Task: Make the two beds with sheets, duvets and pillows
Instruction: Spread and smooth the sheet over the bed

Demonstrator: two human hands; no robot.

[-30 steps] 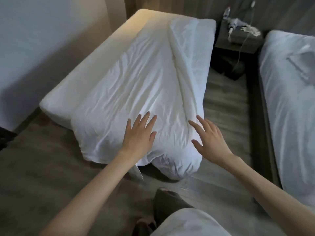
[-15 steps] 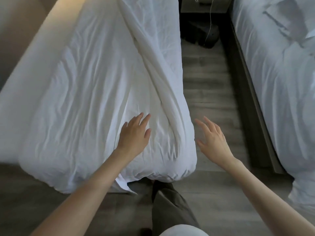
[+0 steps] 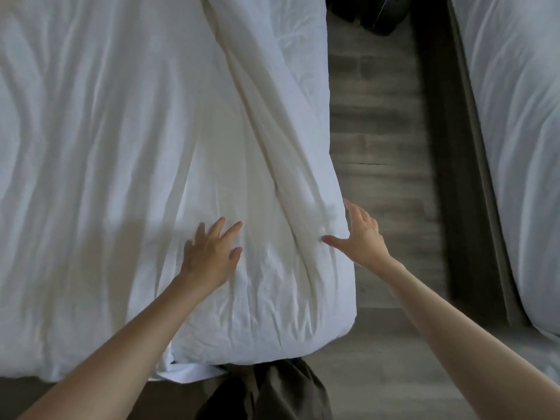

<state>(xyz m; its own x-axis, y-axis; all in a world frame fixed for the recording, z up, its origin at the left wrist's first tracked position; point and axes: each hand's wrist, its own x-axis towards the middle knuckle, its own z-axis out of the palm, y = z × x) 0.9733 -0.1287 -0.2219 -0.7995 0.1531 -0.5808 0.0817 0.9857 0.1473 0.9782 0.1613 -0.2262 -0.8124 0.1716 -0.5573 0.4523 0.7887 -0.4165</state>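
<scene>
A white, wrinkled duvet (image 3: 127,165) covers the left bed, with a long folded ridge (image 3: 263,122) running diagonally from the top toward the near right corner. My left hand (image 3: 210,256) lies flat on the duvet near the foot end, fingers spread. My right hand (image 3: 360,237) is open at the duvet's right edge, thumb touching the fabric and fingers beside the bed's side. A second bed with white bedding (image 3: 521,140) lies along the right.
A grey wood-look floor aisle (image 3: 378,140) runs between the two beds. The right bed's dark frame (image 3: 466,165) borders the aisle. A dark object (image 3: 375,16) lies on the floor at the top. My trouser leg (image 3: 272,392) stands at the bed's foot.
The view has closed in on the left bed's foot end. My right hand has moved from over the aisle to touch the duvet's right edge. My left hand stays flat on the duvet.
</scene>
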